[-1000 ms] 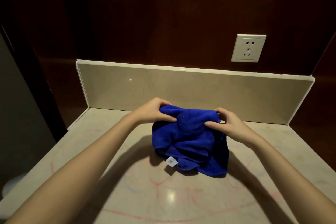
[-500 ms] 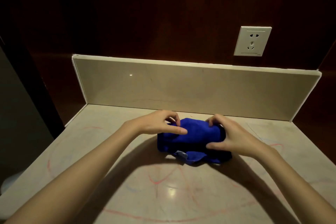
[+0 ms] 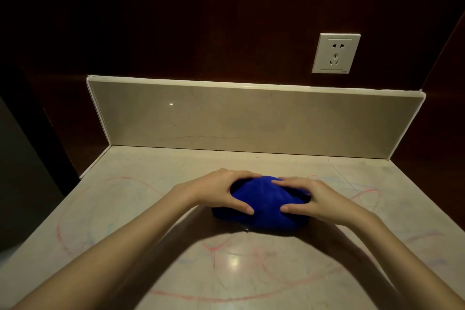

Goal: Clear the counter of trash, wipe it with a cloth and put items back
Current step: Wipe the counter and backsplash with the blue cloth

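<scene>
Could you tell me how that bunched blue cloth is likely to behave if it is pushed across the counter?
The blue cloth looks soft and bunched into a mound under the left hand and right hand, so it would probably flatten and deform rather than roll. Its plush surface likely drags on the glossy counter. It seems light, needing downward pressure to wipe the red scribbles.

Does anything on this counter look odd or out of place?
Yes: red and faint blue scribble lines loop across the counter, like crayon marks. Both hands, left hand and right hand, grip the bunched blue cloth.

Cloth (image 3: pixel 264 206) edges hidden under hands.
</scene>
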Demonstrator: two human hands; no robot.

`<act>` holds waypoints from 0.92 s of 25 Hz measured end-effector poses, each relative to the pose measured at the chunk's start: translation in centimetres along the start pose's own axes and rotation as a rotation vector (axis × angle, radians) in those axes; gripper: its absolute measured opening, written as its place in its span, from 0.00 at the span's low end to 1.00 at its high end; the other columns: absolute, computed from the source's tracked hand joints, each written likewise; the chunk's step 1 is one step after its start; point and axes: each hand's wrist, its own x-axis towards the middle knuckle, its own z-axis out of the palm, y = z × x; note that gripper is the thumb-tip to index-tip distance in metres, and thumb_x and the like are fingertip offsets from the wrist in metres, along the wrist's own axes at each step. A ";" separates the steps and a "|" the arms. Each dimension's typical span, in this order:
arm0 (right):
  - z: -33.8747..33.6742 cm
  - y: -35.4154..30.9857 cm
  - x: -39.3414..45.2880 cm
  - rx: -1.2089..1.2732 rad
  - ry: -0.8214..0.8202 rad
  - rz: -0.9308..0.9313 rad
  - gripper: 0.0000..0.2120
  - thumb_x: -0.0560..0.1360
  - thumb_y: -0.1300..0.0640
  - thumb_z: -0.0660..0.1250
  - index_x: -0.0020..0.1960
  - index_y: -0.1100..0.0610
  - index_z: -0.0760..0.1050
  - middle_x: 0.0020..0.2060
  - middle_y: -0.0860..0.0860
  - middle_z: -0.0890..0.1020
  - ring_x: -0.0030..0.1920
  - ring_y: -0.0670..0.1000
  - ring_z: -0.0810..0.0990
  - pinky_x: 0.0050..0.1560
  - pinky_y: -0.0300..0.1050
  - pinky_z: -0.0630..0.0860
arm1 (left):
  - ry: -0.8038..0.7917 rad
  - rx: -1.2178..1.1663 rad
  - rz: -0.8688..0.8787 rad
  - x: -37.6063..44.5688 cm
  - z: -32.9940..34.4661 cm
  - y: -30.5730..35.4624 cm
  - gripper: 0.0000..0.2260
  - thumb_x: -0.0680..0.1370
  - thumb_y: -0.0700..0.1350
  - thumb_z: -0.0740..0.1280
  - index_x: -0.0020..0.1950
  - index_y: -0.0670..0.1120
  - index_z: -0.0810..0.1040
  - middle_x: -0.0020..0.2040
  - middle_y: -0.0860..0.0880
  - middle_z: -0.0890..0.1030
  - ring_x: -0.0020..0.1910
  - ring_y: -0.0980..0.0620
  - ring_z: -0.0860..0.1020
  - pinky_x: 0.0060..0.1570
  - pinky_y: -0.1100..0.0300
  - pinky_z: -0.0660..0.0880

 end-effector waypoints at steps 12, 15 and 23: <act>3.0 -2.2 -2.0 -0.179 0.034 -0.055 0.33 0.71 0.36 0.67 0.71 0.32 0.56 0.70 0.29 0.54 0.67 0.31 0.53 0.69 0.36 0.56 | -0.001 0.141 0.090 -2.7 3.1 -0.4 0.39 0.74 0.62 0.67 0.78 0.61 0.48 0.79 0.58 0.52 0.75 0.57 0.57 0.74 0.54 0.57; 3.4 -2.4 -3.0 -0.232 0.075 -0.023 0.34 0.71 0.36 0.66 0.73 0.34 0.56 0.72 0.32 0.55 0.69 0.34 0.54 0.68 0.35 0.55 | 0.022 0.149 0.135 -2.9 3.5 -0.2 0.38 0.74 0.62 0.67 0.77 0.60 0.48 0.78 0.59 0.52 0.75 0.57 0.57 0.73 0.58 0.56; 2.0 -0.7 -9.6 -0.250 0.114 0.151 0.32 0.71 0.38 0.66 0.69 0.30 0.54 0.71 0.31 0.57 0.70 0.36 0.56 0.72 0.44 0.59 | 0.003 0.169 0.266 -1.4 6.9 5.1 0.40 0.76 0.62 0.65 0.79 0.52 0.46 0.78 0.54 0.58 0.71 0.55 0.63 0.68 0.64 0.57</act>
